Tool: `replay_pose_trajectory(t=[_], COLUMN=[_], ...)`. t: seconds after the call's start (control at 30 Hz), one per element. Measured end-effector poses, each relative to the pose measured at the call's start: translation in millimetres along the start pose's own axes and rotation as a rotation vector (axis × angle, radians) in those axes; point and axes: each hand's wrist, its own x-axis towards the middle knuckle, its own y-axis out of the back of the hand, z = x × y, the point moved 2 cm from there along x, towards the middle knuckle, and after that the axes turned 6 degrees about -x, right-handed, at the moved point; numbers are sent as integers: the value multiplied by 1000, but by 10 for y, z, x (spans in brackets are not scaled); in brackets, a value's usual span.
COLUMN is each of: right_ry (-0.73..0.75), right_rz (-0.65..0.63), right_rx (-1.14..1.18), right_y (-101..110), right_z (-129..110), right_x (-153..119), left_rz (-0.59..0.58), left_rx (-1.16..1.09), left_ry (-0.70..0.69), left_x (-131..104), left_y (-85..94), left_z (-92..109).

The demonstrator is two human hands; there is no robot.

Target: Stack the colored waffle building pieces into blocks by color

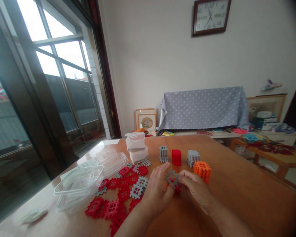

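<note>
Grasping gray toothed tile (169,175) by its edges between left hand (156,187) and right hand (192,183), held it above table (227,207). Saw red piece (177,190) just beneath, mostly hidden; could not tell if joined or loose. Noted behind: left gray stack (163,154), red stack (176,157), right gray stack (193,159), orange stack (202,171). Judged chief risk: toppling of orange stack, from a brush of right-hand knuckles nearby. Judged also possible: slipping of tile, from narrow fingertip contact; scattering of loose tiles (123,194), from a sweep of left forearm.
</note>
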Motion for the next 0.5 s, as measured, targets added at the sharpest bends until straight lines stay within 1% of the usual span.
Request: replay_pose_trajectory(t=[0.07,0.13,0.2,0.27,0.33,0.4,0.5], right_ry=[-7,-14,-19,-22,-20,-19,-39], right_rz=[4,36,57,44,17,4,36], right_rx=[14,30,54,69,64,53,75], right_y=[5,15,19,6,-19,-47,-69], right_z=[-20,-39,-50,-51,-45,-35,-5], right_x=[-5,-10,-13,-12,-5,4,17], left_rz=[-37,-26,-17,-34,-35,13,114], left_rx=[-5,-33,-137,-311,-493,-623,-753], left_ry=[11,80,217,376,504,592,697], left_x=[0,-2,-10,-19,-26,-25,-25], left_y=[5,-14,-59,-122,-173,-197,-206], left_z=[11,-18,-76,-137,-182,-217,-271])
